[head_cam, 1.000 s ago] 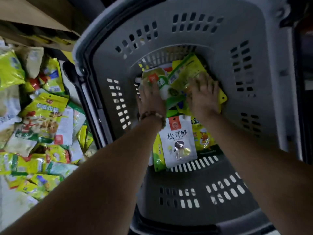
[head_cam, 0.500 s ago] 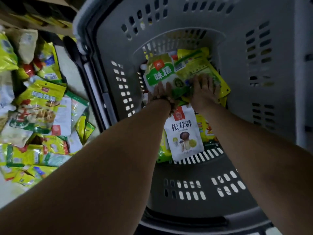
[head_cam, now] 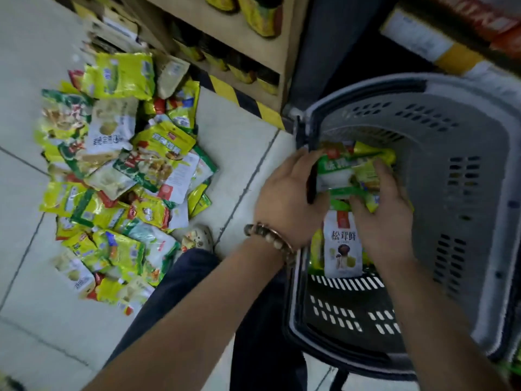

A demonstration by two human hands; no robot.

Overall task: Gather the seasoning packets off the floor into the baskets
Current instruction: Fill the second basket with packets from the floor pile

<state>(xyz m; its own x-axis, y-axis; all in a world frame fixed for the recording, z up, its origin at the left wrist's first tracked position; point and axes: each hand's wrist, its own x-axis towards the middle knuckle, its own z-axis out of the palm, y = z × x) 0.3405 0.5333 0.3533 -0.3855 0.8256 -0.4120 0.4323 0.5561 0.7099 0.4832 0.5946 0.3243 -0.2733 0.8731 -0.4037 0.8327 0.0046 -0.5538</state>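
A grey plastic basket (head_cam: 479, 122) stands on the floor at the right with several seasoning packets in it, among them a white mushroom packet (head_cam: 342, 244). My left hand (head_cam: 287, 198), with a bead bracelet on its wrist, reaches over the basket's left rim and grips the edge of a green-and-white packet (head_cam: 335, 172). My right hand (head_cam: 380, 218) is inside the basket, its fingers and thumb round yellow packets (head_cam: 369, 176) beside the green one. A big pile of yellow, green and white packets (head_cam: 121, 179) lies on the floor tiles at the left.
A wooden shelf unit (head_cam: 248, 55) with stocked goods stands behind the pile, with a yellow-and-black striped base (head_cam: 245, 100). My dark trouser leg (head_cam: 183, 280) and shoe (head_cam: 197, 238) lie between the pile and the basket. Pale floor tiles (head_cam: 245, 142) separate them.
The view has swung left and back, bringing the floor pile and shelf into sight. My left hand has risen from the basket bottom to its left rim; both hands now hold packets instead of pressing them.
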